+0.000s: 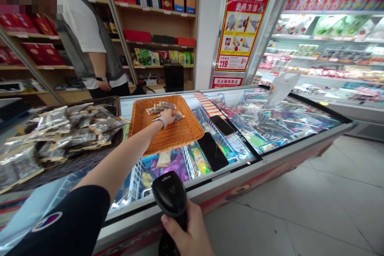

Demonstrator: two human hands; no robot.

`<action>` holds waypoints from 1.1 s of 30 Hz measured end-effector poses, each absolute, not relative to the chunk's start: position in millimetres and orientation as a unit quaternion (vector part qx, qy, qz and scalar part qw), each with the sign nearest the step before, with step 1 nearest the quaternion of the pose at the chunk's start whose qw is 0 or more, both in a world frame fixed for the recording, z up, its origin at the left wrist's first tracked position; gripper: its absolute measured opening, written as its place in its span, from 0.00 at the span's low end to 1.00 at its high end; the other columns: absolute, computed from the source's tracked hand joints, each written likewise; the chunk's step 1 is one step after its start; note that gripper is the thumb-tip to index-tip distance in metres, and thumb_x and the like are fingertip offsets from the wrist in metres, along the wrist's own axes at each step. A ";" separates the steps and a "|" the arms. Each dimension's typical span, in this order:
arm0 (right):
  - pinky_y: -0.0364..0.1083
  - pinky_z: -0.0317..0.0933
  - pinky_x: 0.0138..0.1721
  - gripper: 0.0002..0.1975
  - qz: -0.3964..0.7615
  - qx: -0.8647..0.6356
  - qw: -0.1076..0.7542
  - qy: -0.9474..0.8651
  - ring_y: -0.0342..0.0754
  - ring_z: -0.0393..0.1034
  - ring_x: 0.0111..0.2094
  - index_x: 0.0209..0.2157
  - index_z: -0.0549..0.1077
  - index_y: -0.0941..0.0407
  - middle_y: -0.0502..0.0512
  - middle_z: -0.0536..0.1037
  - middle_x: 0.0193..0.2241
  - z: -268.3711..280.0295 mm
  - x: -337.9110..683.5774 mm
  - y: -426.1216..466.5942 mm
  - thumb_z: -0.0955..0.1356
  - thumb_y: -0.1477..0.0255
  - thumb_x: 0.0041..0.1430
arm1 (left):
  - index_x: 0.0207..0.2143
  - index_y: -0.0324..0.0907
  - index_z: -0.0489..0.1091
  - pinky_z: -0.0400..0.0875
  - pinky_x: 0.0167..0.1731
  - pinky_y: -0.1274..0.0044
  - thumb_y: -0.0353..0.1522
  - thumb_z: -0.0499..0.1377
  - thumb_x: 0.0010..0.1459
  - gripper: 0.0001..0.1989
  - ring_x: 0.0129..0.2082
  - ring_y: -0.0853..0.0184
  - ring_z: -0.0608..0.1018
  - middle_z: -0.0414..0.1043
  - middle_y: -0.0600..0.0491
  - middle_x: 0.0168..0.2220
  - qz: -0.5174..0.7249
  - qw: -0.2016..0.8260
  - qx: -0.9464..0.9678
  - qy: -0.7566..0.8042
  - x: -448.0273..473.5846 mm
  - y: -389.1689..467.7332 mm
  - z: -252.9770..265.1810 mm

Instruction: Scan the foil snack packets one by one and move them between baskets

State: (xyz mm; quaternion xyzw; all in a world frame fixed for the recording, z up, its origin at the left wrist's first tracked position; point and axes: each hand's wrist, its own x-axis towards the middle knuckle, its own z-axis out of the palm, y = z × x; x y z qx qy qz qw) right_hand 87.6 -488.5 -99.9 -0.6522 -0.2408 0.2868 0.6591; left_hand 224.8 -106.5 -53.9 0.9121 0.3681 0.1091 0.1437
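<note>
A small packet (179,116) lies in the orange wicker basket (168,140), at the fingers of the left hand (169,116); its long axis runs roughly from eight to two o'clock, the visible end pointing toward two. Whether that grip pinches it or merely touches it, I cannot tell. The step in hand looks like handling single packets; the next move seems to call for a clean pinch, sparing the loose packets (160,107) just beyond, toward eleven. At six o'clock from the basket, the right hand (193,232) has its grip wrapped around a black scanner (171,194), head toward twelve. The basket rests on a freezer (300,147), two phones (213,152) near four.
</note>
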 end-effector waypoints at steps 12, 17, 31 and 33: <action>0.44 0.64 0.40 0.12 0.320 -0.603 0.640 -0.353 0.51 0.72 0.36 0.37 0.80 0.59 0.53 0.80 0.31 -59.8 80.0 -497.6 0.72 0.64 0.61 | 0.31 0.39 0.76 0.78 0.40 0.68 0.36 0.72 0.40 0.15 0.37 0.56 0.82 0.80 0.48 0.33 0.246 0.445 0.803 0.310 152.6 -159.0 -17.6; 0.44 0.64 0.37 0.14 0.319 -0.594 0.644 -0.360 0.48 0.70 0.31 0.37 0.80 0.60 0.53 0.79 0.29 -57.4 69.4 -497.3 0.71 0.62 0.61 | 0.39 0.38 0.75 0.79 0.37 0.70 0.40 0.71 0.43 0.22 0.38 0.59 0.82 0.80 0.48 0.38 0.356 0.577 0.677 0.286 82.9 -213.7 -4.8; 0.45 0.64 0.38 0.14 0.304 -0.598 0.632 -0.388 0.50 0.71 0.32 0.38 0.80 0.58 0.52 0.80 0.30 -55.5 38.2 -498.3 0.71 0.60 0.60 | 0.32 0.39 0.74 0.72 0.26 0.79 0.39 0.74 0.34 0.23 0.28 0.69 0.77 0.76 0.53 0.30 0.481 0.685 0.417 0.354 -24.5 -286.1 -36.4; 0.45 0.64 0.38 0.15 0.304 -0.598 0.631 -0.390 0.50 0.72 0.32 0.38 0.80 0.58 0.52 0.80 0.31 -55.8 35.8 -497.7 0.71 0.60 0.60 | 0.31 0.38 0.73 0.68 0.24 0.81 0.40 0.75 0.32 0.24 0.26 0.72 0.74 0.75 0.54 0.27 0.496 0.675 0.415 0.356 -25.4 -289.5 -43.5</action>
